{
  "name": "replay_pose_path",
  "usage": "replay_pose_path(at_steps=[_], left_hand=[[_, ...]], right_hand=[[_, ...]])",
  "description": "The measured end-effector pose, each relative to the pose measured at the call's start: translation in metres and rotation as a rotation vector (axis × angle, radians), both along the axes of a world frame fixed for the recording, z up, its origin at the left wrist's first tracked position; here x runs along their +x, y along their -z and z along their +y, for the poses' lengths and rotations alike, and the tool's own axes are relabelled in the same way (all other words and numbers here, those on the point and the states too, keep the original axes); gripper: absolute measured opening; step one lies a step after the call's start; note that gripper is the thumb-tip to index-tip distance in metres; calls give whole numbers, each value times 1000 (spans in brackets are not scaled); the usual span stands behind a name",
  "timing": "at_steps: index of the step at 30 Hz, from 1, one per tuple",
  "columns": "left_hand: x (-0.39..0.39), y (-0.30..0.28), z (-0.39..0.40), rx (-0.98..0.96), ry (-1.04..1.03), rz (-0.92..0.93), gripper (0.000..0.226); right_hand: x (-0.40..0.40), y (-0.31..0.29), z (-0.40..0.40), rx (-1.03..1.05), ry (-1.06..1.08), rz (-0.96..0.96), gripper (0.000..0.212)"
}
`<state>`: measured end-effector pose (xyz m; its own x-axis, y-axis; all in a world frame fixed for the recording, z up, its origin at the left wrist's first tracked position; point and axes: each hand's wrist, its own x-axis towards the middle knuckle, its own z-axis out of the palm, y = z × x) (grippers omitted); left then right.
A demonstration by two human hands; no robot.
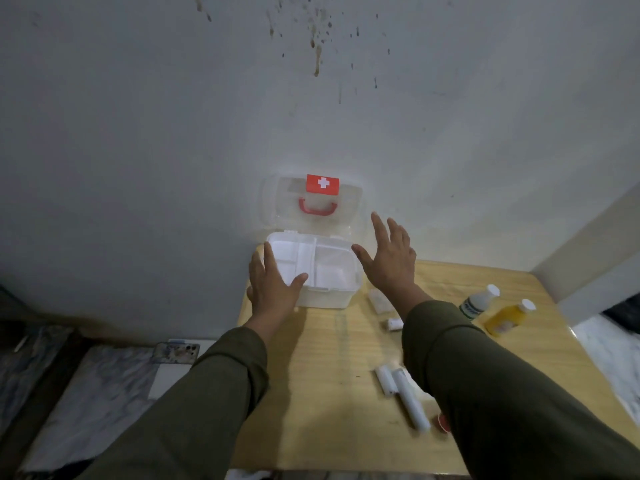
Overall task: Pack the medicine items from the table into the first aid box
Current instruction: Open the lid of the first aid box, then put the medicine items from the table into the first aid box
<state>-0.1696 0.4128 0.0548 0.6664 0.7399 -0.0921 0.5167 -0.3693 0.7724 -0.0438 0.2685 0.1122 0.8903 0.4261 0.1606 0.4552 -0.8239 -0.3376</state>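
Observation:
The white first aid box (332,292) stands open at the table's far left corner, its clear lid (277,202) with red cross and red handle leaning back against the wall. A white divided tray (329,258) fills its top. My left hand (272,285) lies flat, fingers straight, over the box's left front corner. To the right of the box my right hand (388,258) hovers with fingers spread, holding nothing. On the table lie a white bottle (479,301), a yellow bottle (509,317), two white tubes (403,393), a small white roll (394,323) and a clear packet (379,301).
The wooden table (332,393) sits against a stained grey wall. A phone (176,353) lies on a ledge to the left of the table, above a patterned cloth. My right sleeve hides part of the table and a small red item (443,422).

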Motion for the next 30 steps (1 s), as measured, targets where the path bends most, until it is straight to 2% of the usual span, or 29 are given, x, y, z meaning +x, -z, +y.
replay_pose_path(at_steps=[5,12,18,27,30], left_hand=[[-21,9,-41,56,-38,-12,89],[-53,57,-132,-42,20,310,79],[-57,79,-177,8,95,481,76],[-48,89,-186,59,70,476,53],[-46,91,-185,53,49,465,53]], right_hand=[[-10,16,-44,-8,-20,41,69],[-28,47,-141,2,-78,149,65],[-25,68,-212,-107,-37,248,68],[-17,89,-248,-188,-31,313,72],[-14,92,-247,-199,-44,314,72]])
